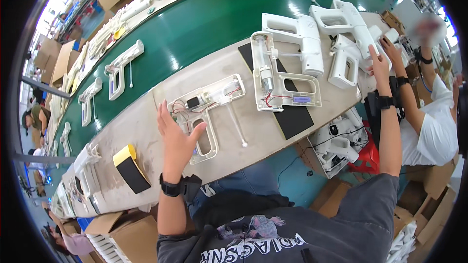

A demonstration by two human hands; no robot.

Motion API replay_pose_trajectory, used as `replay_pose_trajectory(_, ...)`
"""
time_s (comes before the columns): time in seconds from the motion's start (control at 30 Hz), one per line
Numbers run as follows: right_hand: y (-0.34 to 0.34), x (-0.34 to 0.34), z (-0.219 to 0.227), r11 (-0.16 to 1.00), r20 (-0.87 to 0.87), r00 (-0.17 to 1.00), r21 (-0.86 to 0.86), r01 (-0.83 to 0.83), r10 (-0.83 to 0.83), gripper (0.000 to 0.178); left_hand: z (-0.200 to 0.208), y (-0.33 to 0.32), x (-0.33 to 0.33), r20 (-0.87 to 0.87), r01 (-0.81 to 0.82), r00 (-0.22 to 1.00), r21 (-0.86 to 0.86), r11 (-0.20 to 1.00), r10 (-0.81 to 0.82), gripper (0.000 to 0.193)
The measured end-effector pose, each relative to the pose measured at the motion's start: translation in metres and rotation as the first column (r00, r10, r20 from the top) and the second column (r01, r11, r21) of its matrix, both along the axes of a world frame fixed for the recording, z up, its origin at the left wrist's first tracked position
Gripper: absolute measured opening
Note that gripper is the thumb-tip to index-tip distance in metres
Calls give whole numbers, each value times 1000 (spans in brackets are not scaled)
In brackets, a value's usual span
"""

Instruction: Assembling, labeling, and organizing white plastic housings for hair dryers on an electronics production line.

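Note:
My left hand (175, 138) is open, thumb and fingers spread, over the handle end of an opened white gun-shaped shell (213, 131). That shell holds a dark motor, red wires and a clear part, with a thin white rod (237, 125) angling out of it. At the right, my right hand (380, 68) is closed around the lower end of a white gun-shaped device (355, 28). Its fingertips are partly hidden. Another opened shell (285, 80), with a metal cylinder, red wires and a purple battery, lies between my hands.
Closed white gun-shaped devices (300, 36) lie at the back right. A co-worker's hand (393, 50) is close beside my right hand. Beyond the table runs a green conveyor belt (195, 33) carrying white shells. A yellow-and-black pad (131, 168) lies left; a box of white parts (339, 141) stands below.

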State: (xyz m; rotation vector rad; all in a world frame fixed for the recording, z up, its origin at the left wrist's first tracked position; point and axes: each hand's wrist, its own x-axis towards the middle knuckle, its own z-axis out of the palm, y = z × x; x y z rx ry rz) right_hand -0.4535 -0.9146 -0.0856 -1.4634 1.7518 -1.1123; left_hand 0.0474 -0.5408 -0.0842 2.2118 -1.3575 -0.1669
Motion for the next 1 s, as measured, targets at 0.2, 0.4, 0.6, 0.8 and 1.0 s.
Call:
replay_pose_trajectory(0.2, -19, -29, -12, 813, -593, 743, -570, -117, -309, 64, -14, -1, -9, -74, -10, 997, -133, 991, 1, 116)
replay_pose_trajectory(0.4, 131, 118, 57, 790, -410, 756, -126, -600, 510, 48, -30, 7, 1, -87, -26, 996, -169, 985, 11, 116)
replay_pose_trajectory(0.6, 173, 184, 44, 381, -537, 269, 107, -919, 800, 95, -19, 12, 7, -91, -70, 995, -208, 976, 52, 112)
replay_pose_trajectory(0.8, 159, 189, 19, 398, -529, 302, 76, -914, 793, 101, -17, 55, 48, -68, -138, 990, -238, 961, 125, 109)
replay_pose_trajectory(1.0, 157, 195, 22, 447, -503, 322, 146, -883, 802, 104, -19, 104, 78, -61, -249, 968, -262, 932, 242, 110)
